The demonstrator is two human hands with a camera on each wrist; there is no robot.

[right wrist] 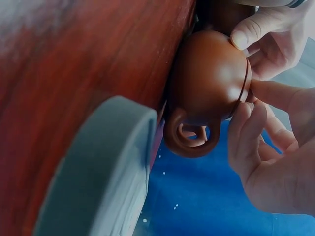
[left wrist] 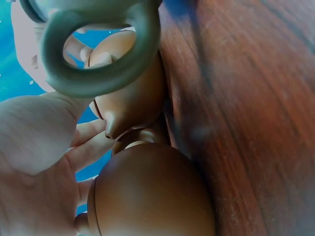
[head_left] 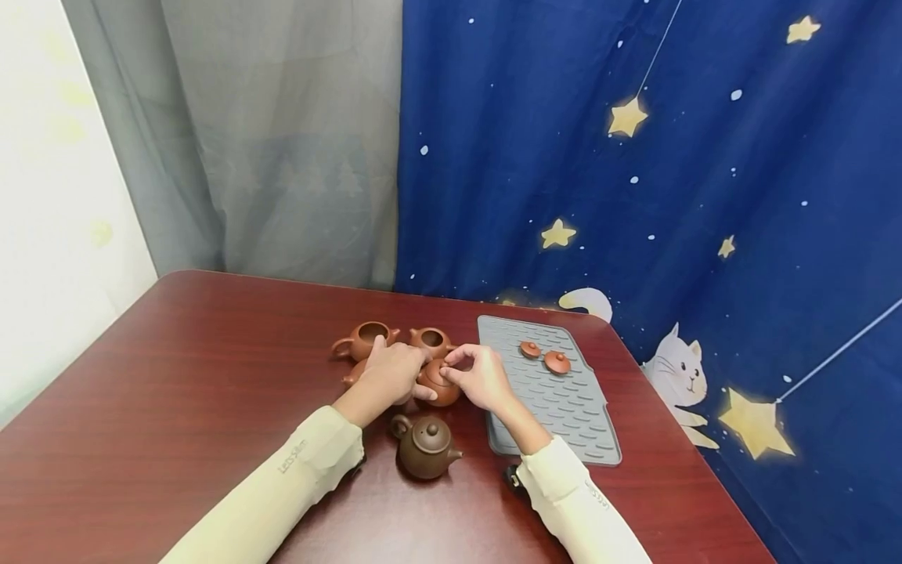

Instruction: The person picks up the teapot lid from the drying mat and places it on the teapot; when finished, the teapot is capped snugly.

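Note:
A reddish-brown clay teapot (head_left: 440, 394) stands on the table between both hands. My right hand (head_left: 482, 378) pinches the knob of its lid (head_left: 435, 373), which sits at the pot's mouth. From the left, my left hand (head_left: 396, 368) grips the same pot, its thumb (right wrist: 242, 39) on the body close to the lid's rim and its fingers toward the spout (left wrist: 112, 125). Another lidded reddish-brown teapot (left wrist: 152, 191) is beside the left palm, partly hidden by that hand in the head view. Close in front of the hands is a dark brown lidded teapot (head_left: 425, 460).
Two reddish-brown teapots without lids, one at left (head_left: 362, 350) and one at right (head_left: 420, 343), stand behind the hands. On the right lies a grey ridged mat (head_left: 557, 423) bearing two small lids, a left one (head_left: 529, 352) and a right one (head_left: 557, 364). Curtains hang behind the table (head_left: 211, 376).

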